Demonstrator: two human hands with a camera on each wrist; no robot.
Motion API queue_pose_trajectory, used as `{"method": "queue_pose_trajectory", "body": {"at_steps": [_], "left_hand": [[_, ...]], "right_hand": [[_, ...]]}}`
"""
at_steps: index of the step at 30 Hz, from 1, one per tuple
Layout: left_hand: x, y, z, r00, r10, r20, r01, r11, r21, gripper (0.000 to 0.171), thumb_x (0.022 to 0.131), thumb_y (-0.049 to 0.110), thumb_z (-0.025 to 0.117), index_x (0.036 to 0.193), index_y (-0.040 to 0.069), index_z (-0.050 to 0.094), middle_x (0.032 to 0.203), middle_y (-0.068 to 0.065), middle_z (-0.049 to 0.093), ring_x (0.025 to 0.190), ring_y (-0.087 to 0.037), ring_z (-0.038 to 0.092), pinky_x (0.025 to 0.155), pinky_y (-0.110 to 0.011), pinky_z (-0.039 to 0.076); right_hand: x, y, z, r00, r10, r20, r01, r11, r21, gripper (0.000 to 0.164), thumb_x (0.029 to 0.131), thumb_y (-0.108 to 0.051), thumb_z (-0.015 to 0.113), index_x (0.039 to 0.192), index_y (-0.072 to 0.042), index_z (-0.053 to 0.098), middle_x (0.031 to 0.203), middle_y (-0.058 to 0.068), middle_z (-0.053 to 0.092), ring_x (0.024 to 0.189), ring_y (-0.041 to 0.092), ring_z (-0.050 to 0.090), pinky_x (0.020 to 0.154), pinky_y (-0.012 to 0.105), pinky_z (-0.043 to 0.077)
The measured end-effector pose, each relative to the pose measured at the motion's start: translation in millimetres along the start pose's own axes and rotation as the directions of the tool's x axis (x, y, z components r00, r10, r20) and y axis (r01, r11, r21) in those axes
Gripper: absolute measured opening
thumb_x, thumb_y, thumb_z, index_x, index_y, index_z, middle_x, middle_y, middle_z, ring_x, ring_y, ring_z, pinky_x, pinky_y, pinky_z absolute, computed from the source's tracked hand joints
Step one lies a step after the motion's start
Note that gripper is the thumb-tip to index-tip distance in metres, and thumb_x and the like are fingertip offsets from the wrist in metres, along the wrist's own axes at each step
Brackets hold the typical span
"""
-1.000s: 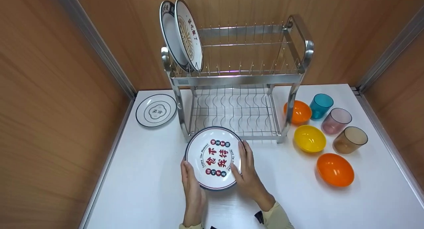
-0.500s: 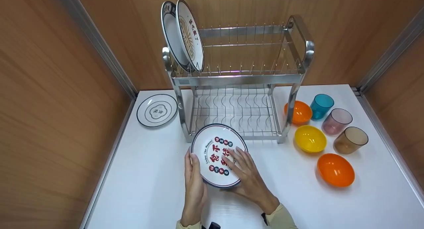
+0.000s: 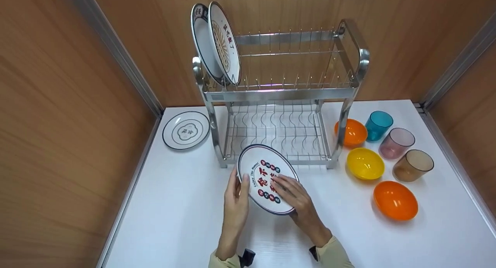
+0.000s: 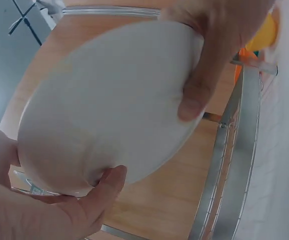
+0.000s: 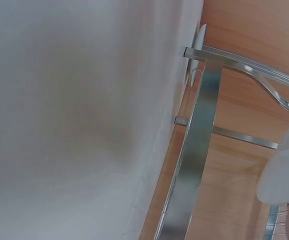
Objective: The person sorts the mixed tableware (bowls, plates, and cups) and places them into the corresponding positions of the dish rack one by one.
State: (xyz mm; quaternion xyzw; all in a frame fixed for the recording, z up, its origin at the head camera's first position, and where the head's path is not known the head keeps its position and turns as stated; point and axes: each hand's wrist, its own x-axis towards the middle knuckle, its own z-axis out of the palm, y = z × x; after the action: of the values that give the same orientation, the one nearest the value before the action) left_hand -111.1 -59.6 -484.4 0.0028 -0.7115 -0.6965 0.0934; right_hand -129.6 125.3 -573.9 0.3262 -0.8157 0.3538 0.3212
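Observation:
A white plate [image 3: 265, 182] with red lettering and a dark blue rim is held tilted above the table, in front of the dish rack. My left hand [image 3: 235, 208] grips its left edge, thumb near the rim on the printed side and fingers behind. From the right, my right hand [image 3: 303, 206] holds the plate with fingers spread over the printed face. In the left wrist view the plate's plain white back [image 4: 109, 100] fills the middle, and the right thumb [image 4: 193, 102] presses on it. The right wrist view catches only a pale slice of the plate [image 5: 284, 170].
A two-tier metal dish rack [image 3: 279, 94] stands behind, two plates [image 3: 224, 43] upright at its top left. A small plate [image 3: 186, 131] lies to the left. Orange bowls [image 3: 395, 201], a yellow bowl [image 3: 365, 164] and coloured cups [image 3: 413, 165] sit on the right.
The plate has shifted right and tilted more on edge, with both hands. My right hand has moved from the rim to lay its fingers across the printed face.

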Motion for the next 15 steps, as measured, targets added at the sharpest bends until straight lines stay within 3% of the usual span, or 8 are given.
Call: {"method": "queue_pose_trajectory", "body": {"at_steps": [4,10,13,15], "left_hand": [[5.2,1.3,-2.2,0.998,0.056,0.007,-0.056,0.995,0.086,0.054,0.101,0.034,0.044,0.148,0.010,0.030,0.150,-0.011,0.034,0.134,-0.027,0.036,0.104,-0.041,0.036],[20.4,-4.4,-7.2,0.983,0.161,0.093,-0.173,0.975,0.137,0.043,0.105,0.032,0.028,0.146,0.021,0.037,0.126,-0.004,0.054,0.110,-0.022,0.055,0.094,-0.040,0.045],[28.4,-10.0,-8.9,0.979,0.171,0.109,-0.188,0.968,0.168,0.043,0.104,0.034,0.032,0.145,0.023,0.038,0.128,-0.002,0.053,0.113,-0.019,0.054,0.095,-0.041,0.044],[32.7,-10.2,-9.2,0.981,0.171,0.086,-0.185,0.965,0.186,0.043,0.103,0.032,0.037,0.143,0.019,0.040,0.132,-0.006,0.051,0.117,-0.020,0.051,0.097,-0.043,0.043]], "right_hand": [[4.5,-0.6,-4.6,1.000,-0.012,0.000,0.012,0.999,0.048,0.047,0.084,-0.004,0.065,0.130,-0.006,0.057,0.134,0.010,0.054,0.123,0.032,0.050,0.107,0.040,0.034],[11.0,-3.3,-10.9,0.999,0.041,-0.006,-0.040,0.981,0.189,0.062,0.074,0.013,0.071,0.131,-0.005,0.056,0.135,0.012,0.053,0.123,0.030,0.050,0.104,0.034,0.036],[13.2,-4.5,-11.9,0.998,0.057,-0.036,-0.045,0.963,0.267,0.054,0.078,0.011,0.069,0.129,0.000,0.056,0.132,0.015,0.054,0.122,0.032,0.051,0.102,0.035,0.038],[13.8,-4.7,-11.6,0.996,0.067,-0.056,-0.047,0.953,0.301,0.049,0.081,0.005,0.068,0.128,0.002,0.056,0.131,0.017,0.055,0.121,0.033,0.051,0.102,0.035,0.039]]}}
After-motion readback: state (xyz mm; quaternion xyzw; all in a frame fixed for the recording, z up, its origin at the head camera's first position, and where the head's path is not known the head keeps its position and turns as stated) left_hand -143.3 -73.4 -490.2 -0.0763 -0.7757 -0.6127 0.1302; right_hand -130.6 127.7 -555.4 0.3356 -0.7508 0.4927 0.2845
